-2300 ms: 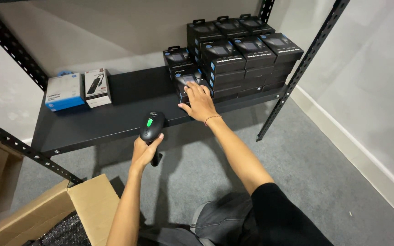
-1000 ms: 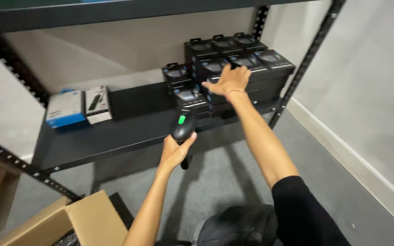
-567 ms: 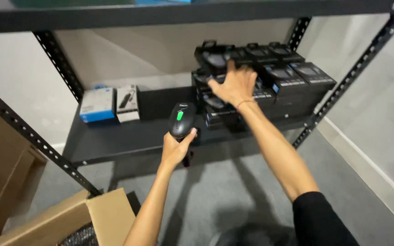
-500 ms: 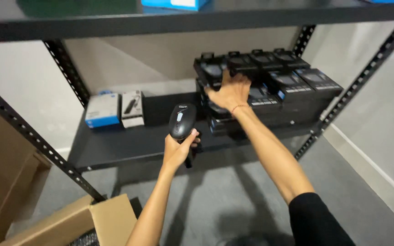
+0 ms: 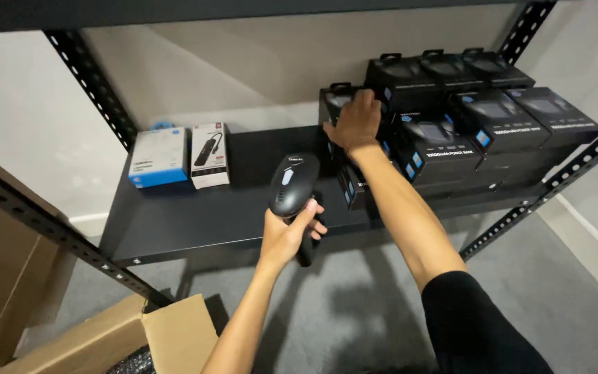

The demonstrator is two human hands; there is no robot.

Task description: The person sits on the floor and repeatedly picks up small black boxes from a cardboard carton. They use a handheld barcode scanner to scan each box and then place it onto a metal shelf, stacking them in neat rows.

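A scanner [image 5: 292, 185] was clenched by its grip in the left hand [image 5: 286, 234], while a stiff, likely light box [image 5: 346, 111] was grasped by the right hand [image 5: 356, 125] at its top edge.

black box [image 5: 337, 104]: front hidden by right hand [image 5: 356, 125] | cardboard carton [image 5: 115, 339]: cut off below

Left of the right hand [image 5: 356, 122], the dark shelf [image 5: 195, 215] lies bare as far as the white box [image 5: 210, 155] and blue box [image 5: 158, 158] near the back wall. To its right, stacked black boxes [image 5: 479, 131] fill the shelf to the corner post [image 5: 551, 185]. The left hand [image 5: 286, 232] hangs just in front of the shelf edge, open floor below it and a cardboard carton [image 5: 126, 336] lower left.
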